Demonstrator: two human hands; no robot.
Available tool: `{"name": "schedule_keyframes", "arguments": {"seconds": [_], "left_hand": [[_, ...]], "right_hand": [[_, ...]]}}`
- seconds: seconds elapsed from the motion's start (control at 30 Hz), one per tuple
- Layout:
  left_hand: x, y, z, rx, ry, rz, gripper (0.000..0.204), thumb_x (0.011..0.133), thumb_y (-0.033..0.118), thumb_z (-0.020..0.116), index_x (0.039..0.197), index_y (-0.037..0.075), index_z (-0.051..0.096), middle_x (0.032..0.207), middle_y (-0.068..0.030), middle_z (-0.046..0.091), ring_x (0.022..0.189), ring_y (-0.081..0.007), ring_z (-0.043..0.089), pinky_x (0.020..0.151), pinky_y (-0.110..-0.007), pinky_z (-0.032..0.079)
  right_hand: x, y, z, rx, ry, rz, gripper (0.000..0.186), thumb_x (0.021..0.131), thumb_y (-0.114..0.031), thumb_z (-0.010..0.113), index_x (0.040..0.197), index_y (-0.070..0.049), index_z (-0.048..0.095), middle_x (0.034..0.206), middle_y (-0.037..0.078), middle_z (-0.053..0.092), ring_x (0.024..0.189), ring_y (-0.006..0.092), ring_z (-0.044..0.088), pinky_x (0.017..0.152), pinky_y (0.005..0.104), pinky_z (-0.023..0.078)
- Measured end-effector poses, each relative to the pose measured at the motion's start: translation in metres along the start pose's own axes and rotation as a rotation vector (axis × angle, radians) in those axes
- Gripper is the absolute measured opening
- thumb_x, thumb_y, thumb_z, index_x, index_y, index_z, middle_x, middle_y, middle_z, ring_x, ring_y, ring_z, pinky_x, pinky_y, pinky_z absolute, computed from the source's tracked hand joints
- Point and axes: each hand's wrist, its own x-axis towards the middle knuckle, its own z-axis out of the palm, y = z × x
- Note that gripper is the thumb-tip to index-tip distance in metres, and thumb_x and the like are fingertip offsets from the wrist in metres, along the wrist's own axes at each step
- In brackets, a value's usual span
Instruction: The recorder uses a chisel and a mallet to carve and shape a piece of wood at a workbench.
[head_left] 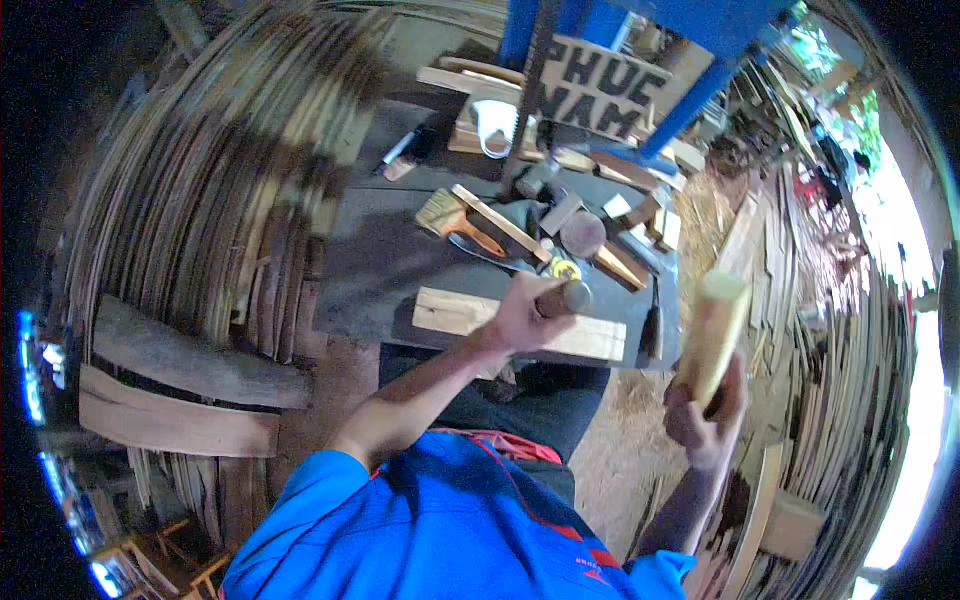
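My left hand [522, 318] is wrapped round an upright tool handle [572, 298]; its round end faces up and whatever lies below it is hidden by the fist. Under that hand a pale wooden plank [450, 312] lies across the near side of the dark worktable [365, 250]. To the right of the table, my right hand [708, 405] grips a long, pale wooden block [716, 335], raised and smeared by motion. The block and the tool handle are apart.
Beyond the plank lie a brush [442, 213], a thin wooden strip [500, 222], a yellow tape roll [565, 270] and a round wooden piece [583, 234]. A blue machine frame [690, 100] stands at the back. Stacked boards [220, 180] rise on the left.
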Motion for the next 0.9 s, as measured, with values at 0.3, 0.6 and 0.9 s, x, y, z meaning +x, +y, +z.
{"name": "schedule_keyframes", "arguments": {"seconds": [0.3, 0.6, 0.9], "left_hand": [[0.011, -0.019, -0.015, -0.620, 0.206, -0.186, 0.018, 0.085, -0.002, 0.061, 0.073, 0.007, 0.051, 0.061, 0.0063, 0.048, 0.048, -0.0023, 0.042, 0.042, -0.022, 0.031], [0.002, -0.004, -0.021, -0.561, 0.192, -0.269, 0.025, 0.087, -0.005, 0.050, 0.070, 0.009, 0.038, 0.057, 0.0035, 0.035, 0.045, -0.0050, 0.028, 0.042, -0.024, 0.025], [-0.002, -0.010, -0.003, -0.408, 0.269, -0.192, 0.023, 0.086, -0.005, 0.053, 0.072, 0.008, 0.040, 0.062, 0.0044, 0.038, 0.049, -0.0032, 0.034, 0.044, -0.021, 0.027]], "right_hand": [[0.024, 0.012, 0.014, -0.213, -0.113, -0.068, 0.061, 0.078, -0.008, 0.072, 0.131, 0.001, 0.045, 0.108, 0.014, 0.064, 0.103, 0.0183, 0.061, 0.090, 0.0324, 0.047], [0.007, 0.059, 0.011, -0.259, -0.090, 0.014, 0.061, 0.077, -0.009, 0.069, 0.132, 0.000, 0.045, 0.109, 0.017, 0.065, 0.105, 0.0209, 0.062, 0.092, 0.0348, 0.048], [0.010, 0.051, 0.017, -0.301, -0.104, -0.043, 0.060, 0.077, -0.011, 0.072, 0.131, -0.001, 0.046, 0.110, 0.016, 0.065, 0.103, 0.0215, 0.063, 0.090, 0.0351, 0.049]]}}
